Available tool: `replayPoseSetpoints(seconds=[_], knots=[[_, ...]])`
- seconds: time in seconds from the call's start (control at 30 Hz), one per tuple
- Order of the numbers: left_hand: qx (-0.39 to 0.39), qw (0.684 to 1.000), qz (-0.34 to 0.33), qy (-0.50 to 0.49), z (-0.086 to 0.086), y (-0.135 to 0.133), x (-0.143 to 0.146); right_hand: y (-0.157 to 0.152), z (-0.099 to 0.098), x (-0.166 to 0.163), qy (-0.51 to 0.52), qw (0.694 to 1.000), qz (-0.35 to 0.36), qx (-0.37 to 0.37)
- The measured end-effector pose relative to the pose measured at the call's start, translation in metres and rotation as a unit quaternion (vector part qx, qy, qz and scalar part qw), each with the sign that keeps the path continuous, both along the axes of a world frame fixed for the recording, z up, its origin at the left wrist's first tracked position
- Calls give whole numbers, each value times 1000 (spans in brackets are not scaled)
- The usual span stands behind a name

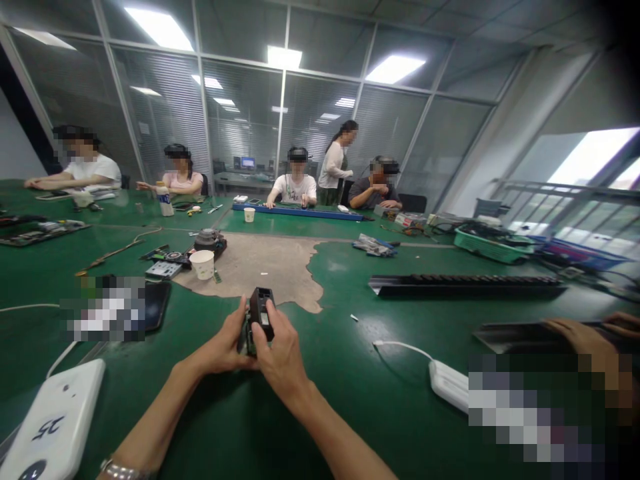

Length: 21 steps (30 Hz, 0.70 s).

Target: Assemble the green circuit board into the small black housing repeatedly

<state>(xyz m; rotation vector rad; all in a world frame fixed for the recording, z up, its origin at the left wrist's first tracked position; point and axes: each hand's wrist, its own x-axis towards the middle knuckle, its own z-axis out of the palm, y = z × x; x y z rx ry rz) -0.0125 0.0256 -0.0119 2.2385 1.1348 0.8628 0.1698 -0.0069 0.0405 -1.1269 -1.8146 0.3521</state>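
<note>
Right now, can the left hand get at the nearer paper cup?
Probably yes: the paper cup stands ahead and slightly left of the left hand, with no visible obstacle between. It's busy with the black part, though, so it would have to let go first.

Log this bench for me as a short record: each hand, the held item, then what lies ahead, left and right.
left hand: gripping the left side of the held item
right hand: fingers and thumb on its right side
held item: black boxy device
ahead: bare brown patch, nearer paper cup
left: white device marked 25
right: black channel; another person's hand on a second channel
</note>
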Motion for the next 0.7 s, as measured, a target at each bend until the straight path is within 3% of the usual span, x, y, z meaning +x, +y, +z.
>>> replayPoseSetpoints(seconds=[0.13,0.33,0.7], knots=[[-19,1000,17,15,4,-2,2,9,-1,33,-32,999,-9,20],[-30,999,29,29,6,-2,5,11,-34,81,-80,995,-66,4],[-37,998,55,23,13,-5,9,13,-57,89,-118,986,-112,-27]])
